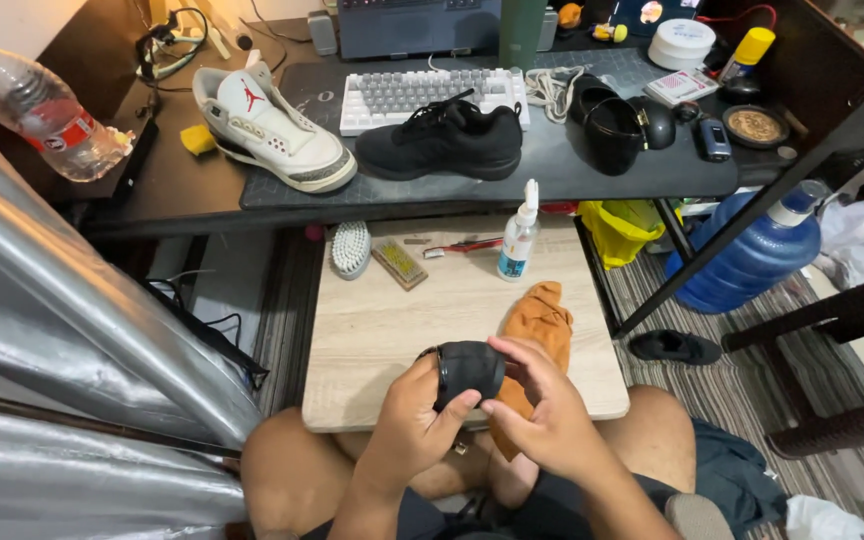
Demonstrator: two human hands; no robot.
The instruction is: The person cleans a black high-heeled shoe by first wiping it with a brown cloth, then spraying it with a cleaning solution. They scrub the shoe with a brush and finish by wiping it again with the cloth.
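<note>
Both hands meet over the near edge of a pale wooden lap board worktop [372, 330], which rests across the person's knees. The left hand [407, 420] is closed around a small black rounded object [467, 370], thumb pressed up against its lower side. The right hand [547, 410] grips the same object from the other side, fingers curled over the top. It may be a folded insole or a soft shoe part; the view is too small to tell.

Just beyond the hands, touching the black object from behind, lies a crumpled orange cloth [540, 320]. Further up the board stand a white spray bottle with a blue label [519, 238], a white-bristled scrub brush [350, 248], a small flat brush with tan bristles [399, 264], and a red-handled toothbrush [464, 245].

On the dark desk behind sit a white high-top sneaker with grey trim [272, 125], a black mesh running shoe [442, 140] and a white keyboard [407, 95].

The risks, as I judge them: the board is only balanced on the legs, so a hard push with either hand could tip it and topple the upright spray bottle. The cloth hangs partly over the near edge and could slide to the floor.
</note>
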